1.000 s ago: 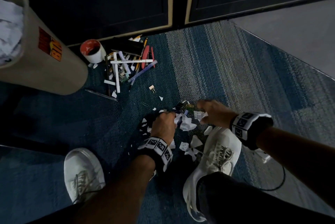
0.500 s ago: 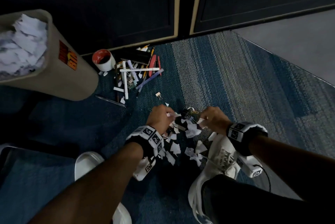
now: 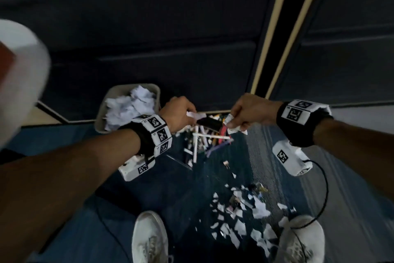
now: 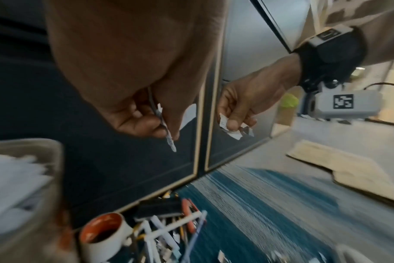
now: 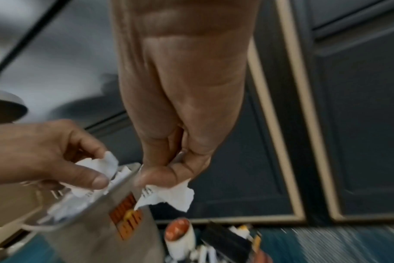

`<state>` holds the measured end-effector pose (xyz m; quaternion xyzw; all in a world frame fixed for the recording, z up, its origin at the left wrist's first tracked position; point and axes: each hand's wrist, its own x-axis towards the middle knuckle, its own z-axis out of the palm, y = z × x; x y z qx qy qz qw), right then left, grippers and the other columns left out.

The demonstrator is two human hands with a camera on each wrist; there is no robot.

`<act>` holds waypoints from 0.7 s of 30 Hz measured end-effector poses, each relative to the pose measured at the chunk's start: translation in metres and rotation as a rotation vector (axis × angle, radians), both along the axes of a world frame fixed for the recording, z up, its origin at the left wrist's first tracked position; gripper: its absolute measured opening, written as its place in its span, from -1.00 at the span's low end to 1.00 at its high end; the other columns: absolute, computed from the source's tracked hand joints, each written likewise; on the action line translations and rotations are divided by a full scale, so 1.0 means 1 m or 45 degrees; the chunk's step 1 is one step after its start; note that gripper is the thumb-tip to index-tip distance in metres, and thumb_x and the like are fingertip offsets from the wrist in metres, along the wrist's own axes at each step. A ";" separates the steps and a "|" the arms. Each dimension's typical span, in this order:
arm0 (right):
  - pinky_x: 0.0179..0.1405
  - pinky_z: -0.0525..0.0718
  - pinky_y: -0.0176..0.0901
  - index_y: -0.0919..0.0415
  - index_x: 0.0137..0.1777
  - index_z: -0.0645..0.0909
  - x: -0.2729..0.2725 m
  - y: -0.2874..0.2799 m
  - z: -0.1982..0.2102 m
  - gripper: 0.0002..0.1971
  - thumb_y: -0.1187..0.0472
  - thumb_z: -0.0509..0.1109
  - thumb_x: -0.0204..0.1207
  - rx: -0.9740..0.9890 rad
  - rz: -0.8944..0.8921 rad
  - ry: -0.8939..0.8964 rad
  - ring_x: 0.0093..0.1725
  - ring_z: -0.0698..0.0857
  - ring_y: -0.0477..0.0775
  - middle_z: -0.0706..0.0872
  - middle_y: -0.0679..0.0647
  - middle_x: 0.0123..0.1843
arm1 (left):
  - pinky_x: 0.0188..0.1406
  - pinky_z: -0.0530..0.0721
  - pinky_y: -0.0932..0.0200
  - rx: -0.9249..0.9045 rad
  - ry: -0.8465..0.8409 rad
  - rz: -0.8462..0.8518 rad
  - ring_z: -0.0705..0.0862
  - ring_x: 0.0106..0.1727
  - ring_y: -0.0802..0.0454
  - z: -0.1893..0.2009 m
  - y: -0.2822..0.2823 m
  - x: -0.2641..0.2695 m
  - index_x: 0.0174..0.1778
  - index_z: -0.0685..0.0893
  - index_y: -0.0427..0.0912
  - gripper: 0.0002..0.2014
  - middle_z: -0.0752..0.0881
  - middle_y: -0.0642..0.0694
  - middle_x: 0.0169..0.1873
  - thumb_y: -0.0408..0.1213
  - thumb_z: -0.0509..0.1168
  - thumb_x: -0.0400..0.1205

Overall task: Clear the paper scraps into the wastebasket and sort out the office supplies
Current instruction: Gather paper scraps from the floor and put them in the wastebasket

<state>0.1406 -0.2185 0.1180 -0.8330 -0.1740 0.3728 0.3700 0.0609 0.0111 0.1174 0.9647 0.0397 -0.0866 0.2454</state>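
From the head view, both hands are up in the air, over the floor. The left hand (image 3: 178, 111) has its grip closed around some white paper bits (image 3: 195, 115). The right hand (image 3: 248, 111) has its grip closed on more paper bits (image 3: 235, 128). The wastebasket (image 3: 102, 122) stands on the floor by the dark cupboard doors (image 3: 170, 28), just left of the left hand. It is full of crumpled white paper. Right of it lies a pile of pens and pencils (image 3: 202, 139). More paper scraps (image 3: 241, 215) lie on the blue carpet (image 3: 149, 194), close to two white shoes (image 3: 149, 239).

From the left wrist view, the left hand (image 4: 146, 113) pinches a thin twisted strip of paper (image 4: 170, 142) between thumb and fingers. The right hand (image 4: 247, 103) is a bit apart and pinches a torn piece (image 4: 234, 131). Below sit a white cup with an orange inside (image 4: 103, 234) and the pens and pencils (image 4: 169, 229). The wastebasket (image 4: 54, 169) rim shows at the left.

From the right wrist view, the right hand (image 5: 178, 160) holds a torn white scrap (image 5: 175, 195) under its thumb. The left hand (image 5: 45, 156) holds crumpled paper (image 5: 99, 165) just over the rim of the wastebasket (image 5: 97, 231). The picture is blurry.
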 end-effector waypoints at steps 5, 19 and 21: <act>-0.56 0.60 -0.34 0.43 -0.36 0.67 0.008 0.104 0.055 -0.80 0.43 0.65 0.35 0.136 0.007 -0.173 -0.56 0.64 -0.08 0.64 0.20 -0.45 | -0.21 0.76 -0.01 -0.244 -0.235 0.529 0.78 -0.22 -0.14 0.021 0.076 -0.015 -0.20 0.82 -0.28 -0.81 0.80 -0.22 -0.28 -0.20 0.49 0.49; 0.03 0.80 0.15 0.24 -0.16 0.79 -0.032 0.269 -0.010 -0.74 0.08 0.54 0.24 0.533 -0.231 0.020 -0.10 0.82 0.21 0.83 0.25 -0.11 | 0.19 0.66 0.08 -0.690 -0.213 1.137 0.72 0.17 -0.23 -0.019 0.170 -0.055 0.31 0.68 -0.29 -0.70 0.69 -0.31 0.23 -0.46 0.27 0.66; 0.09 0.74 0.15 0.25 -0.06 0.70 -0.042 0.269 0.002 -0.88 0.24 0.35 0.51 0.567 -0.266 0.146 -0.21 0.70 0.15 0.71 0.21 -0.15 | 0.15 0.49 0.35 -0.488 -0.198 1.111 0.63 0.38 -0.19 -0.020 0.173 -0.067 0.47 0.59 -0.27 -0.58 0.64 -0.24 0.38 -0.49 0.24 0.66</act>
